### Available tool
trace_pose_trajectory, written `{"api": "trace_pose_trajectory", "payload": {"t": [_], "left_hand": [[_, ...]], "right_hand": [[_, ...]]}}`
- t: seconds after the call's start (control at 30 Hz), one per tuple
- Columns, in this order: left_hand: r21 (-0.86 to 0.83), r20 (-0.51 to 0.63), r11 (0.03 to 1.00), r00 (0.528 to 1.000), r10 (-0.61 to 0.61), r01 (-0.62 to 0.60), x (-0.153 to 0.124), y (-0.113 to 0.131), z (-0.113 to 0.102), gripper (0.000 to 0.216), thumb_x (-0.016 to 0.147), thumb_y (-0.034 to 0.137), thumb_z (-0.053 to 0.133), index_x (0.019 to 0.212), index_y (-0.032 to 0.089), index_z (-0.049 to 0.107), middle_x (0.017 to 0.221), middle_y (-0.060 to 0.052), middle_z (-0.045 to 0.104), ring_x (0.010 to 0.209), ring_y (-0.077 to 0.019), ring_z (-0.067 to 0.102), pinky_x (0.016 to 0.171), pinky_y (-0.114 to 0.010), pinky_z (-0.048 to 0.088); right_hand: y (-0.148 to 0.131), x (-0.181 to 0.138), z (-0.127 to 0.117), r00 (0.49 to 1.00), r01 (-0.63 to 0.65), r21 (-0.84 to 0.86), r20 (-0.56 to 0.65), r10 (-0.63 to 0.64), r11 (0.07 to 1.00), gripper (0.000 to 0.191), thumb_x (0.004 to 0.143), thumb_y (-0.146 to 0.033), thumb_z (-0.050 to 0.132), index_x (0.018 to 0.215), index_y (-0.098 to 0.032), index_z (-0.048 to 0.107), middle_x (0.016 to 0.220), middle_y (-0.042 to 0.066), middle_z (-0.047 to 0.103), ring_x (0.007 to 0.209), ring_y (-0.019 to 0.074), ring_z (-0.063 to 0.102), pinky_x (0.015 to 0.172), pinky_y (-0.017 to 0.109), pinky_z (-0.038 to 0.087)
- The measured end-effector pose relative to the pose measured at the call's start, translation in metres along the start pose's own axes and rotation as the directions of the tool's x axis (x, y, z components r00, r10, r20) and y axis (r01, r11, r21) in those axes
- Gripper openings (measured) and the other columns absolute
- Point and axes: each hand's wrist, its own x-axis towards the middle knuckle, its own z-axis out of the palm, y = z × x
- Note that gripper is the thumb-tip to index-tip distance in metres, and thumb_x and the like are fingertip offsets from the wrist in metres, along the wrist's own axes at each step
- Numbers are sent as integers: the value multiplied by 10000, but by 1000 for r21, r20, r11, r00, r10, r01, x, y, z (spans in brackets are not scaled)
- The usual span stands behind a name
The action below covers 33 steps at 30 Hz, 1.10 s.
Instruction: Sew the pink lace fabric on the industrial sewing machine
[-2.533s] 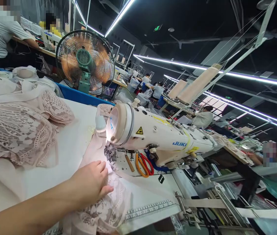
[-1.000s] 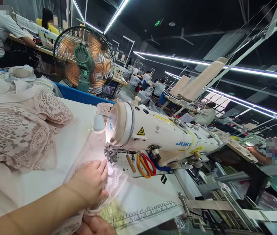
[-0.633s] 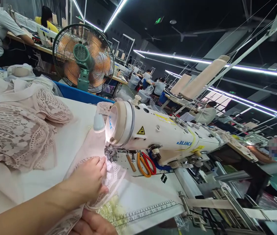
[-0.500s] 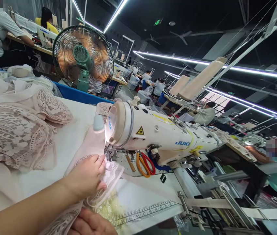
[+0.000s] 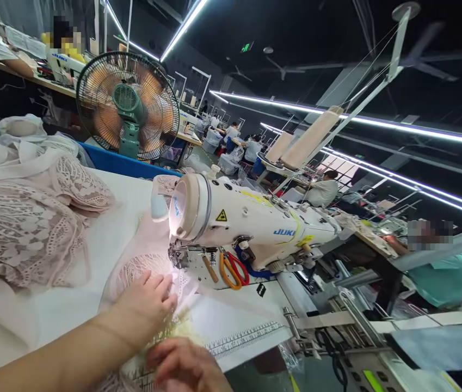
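Observation:
My left hand [image 5: 146, 302] lies flat, fingers apart, on a piece of pink lace fabric [image 5: 135, 269] just in front of the needle area [image 5: 176, 256] of a white JUKI sewing machine [image 5: 255, 223]. A yellowish patch of lace [image 5: 176, 326] shows beside its fingertips. My right hand [image 5: 184, 367] is blurred at the bottom edge, over the fabric's near end and the printed ruler [image 5: 242, 336] on the table. Whether it grips anything is unclear.
A pile of pink lace garments [image 5: 22, 223] covers the white table [image 5: 104, 228] at left. Orange and red scissors [image 5: 233, 269] lie under the machine arm. A standing fan [image 5: 128, 106] and blue bin edge [image 5: 120, 163] sit behind. Thread cones [image 5: 308, 139] and co-workers sit beyond.
My left hand let go of the bunched lace and flattened onto it. My right hand rose further into view at the bottom. The camera shifted slightly right.

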Motion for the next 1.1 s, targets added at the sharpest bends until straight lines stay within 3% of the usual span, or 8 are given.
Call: {"api": "trace_pose_trajectory", "payload": {"t": [0.07, 0.17, 0.27, 0.4, 0.53, 0.8, 0.93, 1.1], "left_hand": [[-3, 34, 1000, 999, 11, -11, -4, 8, -6, 443, 907, 346, 624, 1331, 216, 622, 1465, -167, 510, 1267, -325, 541, 1026, -454, 425], [-29, 81, 1000, 997, -9, 11, -9, 16, -15, 676, 813, 553, 700, 1351, 153, 605, 1451, -234, 501, 1214, -390, 558, 999, -527, 444], [-13, 125, 1000, 992, -25, 27, -11, 19, -19, 745, 748, 531, 769, 1363, 151, 591, 1438, -247, 508, 1158, -402, 578, 940, -537, 481], [28, 113, 999, 993, -35, 32, -12, 13, -18, 491, 749, 245, 771, 1232, 210, 685, 1267, -185, 644, 1023, -341, 639, 832, -457, 522], [37, 103, 999, 994, -18, 14, -14, 7, -22, 390, 665, 71, 730, 1034, 198, 751, 1053, -131, 702, 915, -311, 649, 817, -444, 509], [94, 18, 989, 993, 114, -115, -11, 4, -16, 365, 732, 212, 734, 1092, 157, 713, 1192, -152, 659, 1127, -319, 559, 1038, -532, 405], [89, -85, 985, 984, 157, -149, -3, -5, -3, 187, 848, 243, 639, 986, 152, 726, 1060, -121, 698, 1023, -267, 616, 937, -400, 468], [130, -114, 979, 979, 170, -155, 7, -24, 2, 171, 730, 119, 718, 899, 151, 714, 935, -80, 696, 900, -248, 620, 881, -372, 452]], "right_hand": [[-15, 6, -22, 958, 103, -395, -207, -198, 913, 245, 823, -449, 602, 679, -255, 645, 855, 54, 690, 780, 218, 642, 691, 343, 501], [-33, 27, -45, 882, -79, -647, -400, -250, 758, 276, 804, -449, 592, 947, -215, 629, 886, 73, 662, 809, 229, 625, 678, 342, 492], [-39, 54, -48, 914, -164, -720, -368, -171, 675, 408, 782, -434, 592, 1086, -162, 601, 926, 84, 671, 711, 200, 612, 708, 351, 503], [-37, 70, -40, 935, -130, -779, -302, -185, 613, 193, 853, -326, 462, 821, -186, 592, 759, 42, 635, 671, 189, 581, 638, 307, 446], [-36, 60, -37, 962, -70, -829, -203, -182, 555, 149, 830, -243, 484, 863, -190, 620, 760, 36, 642, 690, 201, 586, 630, 300, 427], [-36, 58, -28, 974, -34, -882, -136, -183, 471, 152, 843, -146, 511, 743, -186, 618, 780, 56, 647, 777, 212, 599, 693, 292, 432], [-34, 68, -26, 970, -68, -894, -164, -182, 444, 158, 840, -127, 560, 713, -190, 630, 749, 38, 646, 729, 187, 597, 664, 270, 424], [-37, 78, -21, 969, -154, -915, -213, -123, 372, 134, 860, -150, 607, 756, -184, 685, 797, 42, 680, 769, 185, 621, 682, 265, 437]]}}
